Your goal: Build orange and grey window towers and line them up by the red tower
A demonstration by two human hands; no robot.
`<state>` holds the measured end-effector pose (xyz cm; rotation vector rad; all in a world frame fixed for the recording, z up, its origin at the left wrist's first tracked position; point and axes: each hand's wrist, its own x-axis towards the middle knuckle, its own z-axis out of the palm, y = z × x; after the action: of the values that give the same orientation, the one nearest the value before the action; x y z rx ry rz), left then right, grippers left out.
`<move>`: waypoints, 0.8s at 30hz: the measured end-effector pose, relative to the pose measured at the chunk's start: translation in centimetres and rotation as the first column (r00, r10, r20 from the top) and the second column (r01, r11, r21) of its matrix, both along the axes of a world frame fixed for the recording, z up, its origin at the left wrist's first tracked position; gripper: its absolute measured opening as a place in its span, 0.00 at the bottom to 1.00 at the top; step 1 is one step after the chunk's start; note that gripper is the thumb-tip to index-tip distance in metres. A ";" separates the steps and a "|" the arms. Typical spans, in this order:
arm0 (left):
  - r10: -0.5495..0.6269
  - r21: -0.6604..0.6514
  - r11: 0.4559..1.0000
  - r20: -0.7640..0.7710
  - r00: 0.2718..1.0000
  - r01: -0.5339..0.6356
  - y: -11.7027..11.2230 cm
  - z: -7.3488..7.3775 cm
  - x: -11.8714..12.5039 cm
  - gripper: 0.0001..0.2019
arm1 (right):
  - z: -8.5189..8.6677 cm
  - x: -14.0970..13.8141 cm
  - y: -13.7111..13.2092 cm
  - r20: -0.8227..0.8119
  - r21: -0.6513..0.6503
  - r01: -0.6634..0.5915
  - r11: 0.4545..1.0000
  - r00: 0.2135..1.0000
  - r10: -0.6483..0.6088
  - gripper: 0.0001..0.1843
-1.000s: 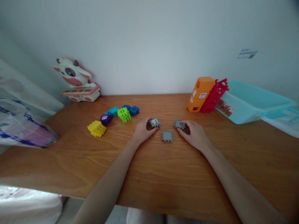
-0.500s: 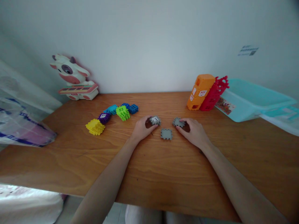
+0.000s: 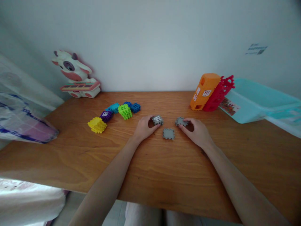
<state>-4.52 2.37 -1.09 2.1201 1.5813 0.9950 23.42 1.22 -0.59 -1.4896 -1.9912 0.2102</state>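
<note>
At a wooden table (image 3: 164, 175), a person sits with both hands close together over 3 grey interlocking plastic tiles. The left hand (image 3: 144, 128) curls in a narrow grip on a grey tile with a white window (image 3: 157, 120). The right hand (image 3: 194, 131) pinches the edge of a plain grey tile (image 3: 180, 121), though from here it's hard to say whether either tile is off the wood. A third grey tile (image 3: 168, 133) lies flat between the hands, touching neither. Further left, 5 coloured block cubes (image 3: 113, 108) sit in a curved row. Against the wall stand a cow toy (image 3: 75, 75), an orange block house (image 3: 204, 93) and a red lattice piece (image 3: 218, 94), beside an aqua plastic tub (image 3: 249, 100).
</note>
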 end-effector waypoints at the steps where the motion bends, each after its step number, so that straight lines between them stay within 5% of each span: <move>1: -0.005 0.000 1.000 -0.015 1.000 0.005 0.0 0.0 0.0 0.24 | 0.0 0.0 0.0 0.007 -0.006 -0.007 1.000 1.000 0.007 0.19; 10: 0.012 -0.002 1.000 0.024 1.000 -0.012 -0.1 0.0 0.1 0.24 | 0.2 -0.1 0.0 -0.040 0.029 -0.037 0.999 0.999 0.038 0.17; 17: 0.028 -0.046 0.999 0.238 0.971 -0.018 0.0 0.1 -0.1 0.25 | -0.2 0.1 0.1 -0.055 0.117 -0.004 0.993 0.998 0.011 0.19; 24: 0.010 -0.053 0.998 0.660 0.751 0.033 0.9 -1.1 -0.1 0.29 | 0.3 -0.5 -0.3 -0.168 0.263 -0.016 0.965 0.984 0.062 0.19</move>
<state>-4.65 3.27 -2.15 1.4621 1.2012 1.4612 22.87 0.91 -0.24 -1.2233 -1.8294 0.0877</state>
